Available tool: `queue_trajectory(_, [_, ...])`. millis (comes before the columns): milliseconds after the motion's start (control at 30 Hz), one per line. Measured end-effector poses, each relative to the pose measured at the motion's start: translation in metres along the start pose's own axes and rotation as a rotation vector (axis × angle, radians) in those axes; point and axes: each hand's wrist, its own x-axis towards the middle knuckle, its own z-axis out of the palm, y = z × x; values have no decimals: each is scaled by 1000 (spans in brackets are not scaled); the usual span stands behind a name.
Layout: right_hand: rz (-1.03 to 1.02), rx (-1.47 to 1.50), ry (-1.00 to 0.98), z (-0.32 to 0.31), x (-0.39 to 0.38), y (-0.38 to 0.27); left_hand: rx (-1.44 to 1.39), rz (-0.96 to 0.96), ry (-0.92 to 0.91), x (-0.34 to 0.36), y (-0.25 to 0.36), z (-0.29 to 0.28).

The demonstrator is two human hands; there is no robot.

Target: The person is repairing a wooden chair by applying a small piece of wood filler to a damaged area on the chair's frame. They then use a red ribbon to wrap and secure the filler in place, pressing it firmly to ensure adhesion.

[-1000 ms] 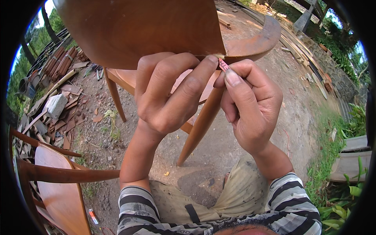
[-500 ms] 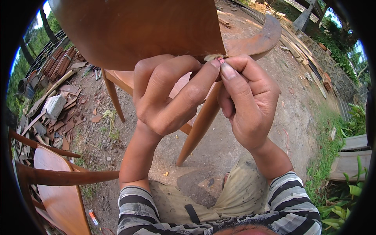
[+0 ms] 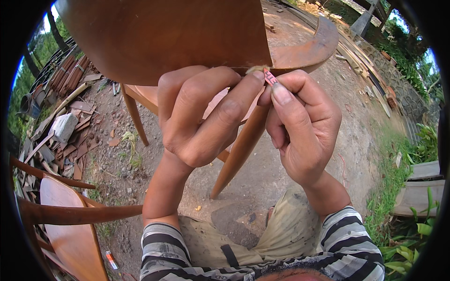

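Note:
A dark wooden chair back (image 3: 173, 33) fills the top of the head view, joined at the right to a curved wooden piece (image 3: 309, 54). My left hand (image 3: 199, 112) has its fingers curled at the back's lower edge, its index fingertip on a pale, crumbly bit (image 3: 254, 69) at the joint. My right hand (image 3: 304, 124) pinches a small pink strip with dark marks (image 3: 270, 77), its tip touching that joint. The chair's tapered leg (image 3: 229, 173) slants down behind my hands.
A second wooden chair (image 3: 68, 225) lies close at lower left, beside a small orange-and-white item (image 3: 111, 259). Broken boards and rubble (image 3: 75, 150) with a pale block (image 3: 62, 127) cover the left ground. Long planks (image 3: 356, 61) lie back right; plants (image 3: 424, 225) border the right.
Both hands have shifted slightly. Half a second ago the pink strip was mostly covered by my fingertips; now my right thumb sits lower and more of the strip shows.

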Motion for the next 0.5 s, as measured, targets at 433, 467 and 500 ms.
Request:
queue_trajectory(433, [-10,13,48,5,8,4,17,-4,10,-5,0,1])
queue_trajectory(467, [-3,11,42,4,8,3,25,-6,14,-5,0,1])
queue_trajectory(500, [10,23,35,3,7,2,31,-9,18,-4,1,1])
